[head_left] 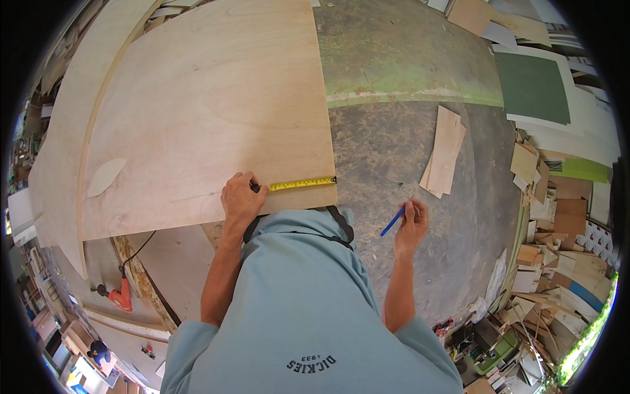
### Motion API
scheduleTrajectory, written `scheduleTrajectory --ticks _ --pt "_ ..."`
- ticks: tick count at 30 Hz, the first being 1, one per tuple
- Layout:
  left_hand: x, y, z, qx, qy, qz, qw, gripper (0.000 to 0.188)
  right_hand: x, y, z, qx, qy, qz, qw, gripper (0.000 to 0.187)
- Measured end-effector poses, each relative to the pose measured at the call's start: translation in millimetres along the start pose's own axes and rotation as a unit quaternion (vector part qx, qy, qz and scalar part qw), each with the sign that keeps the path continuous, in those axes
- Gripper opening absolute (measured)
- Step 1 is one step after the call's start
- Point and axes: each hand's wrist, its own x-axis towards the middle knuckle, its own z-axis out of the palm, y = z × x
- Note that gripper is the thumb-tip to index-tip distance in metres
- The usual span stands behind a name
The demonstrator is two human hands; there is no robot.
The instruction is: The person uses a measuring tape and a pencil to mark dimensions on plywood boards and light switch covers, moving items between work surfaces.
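A large pale plywood sheet spreads over the left half of the worktable. My left hand rests near its front edge, closed around a tape measure. The yellow tape blade runs rightward over the wood, and its end meets the sheet's right edge. Over the dark tabletop to the right, my right hand pinches a blue pen, which points down and to the left. The tape's case is mostly hidden by my left fingers.
Two narrow plywood strips lie overlapped on the dark worktable. A red power tool with a black cord sits at lower left. Piled board offcuts line the right side. Another person is at far lower left.
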Motion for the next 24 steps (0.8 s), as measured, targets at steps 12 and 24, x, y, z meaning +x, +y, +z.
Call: scheduleTrajectory --ticks 12,24 --pt "-1 1 3 -0.003 0.006 -0.011 1.000 0.025 -7 -6 152 0.244 -0.299 0.139 0.912 0.034" --pt "-2 -1 2 -0.009 0.012 0.011 1.000 0.024 -8 -1 184 -0.087 -0.365 -0.038 0.926 0.016"
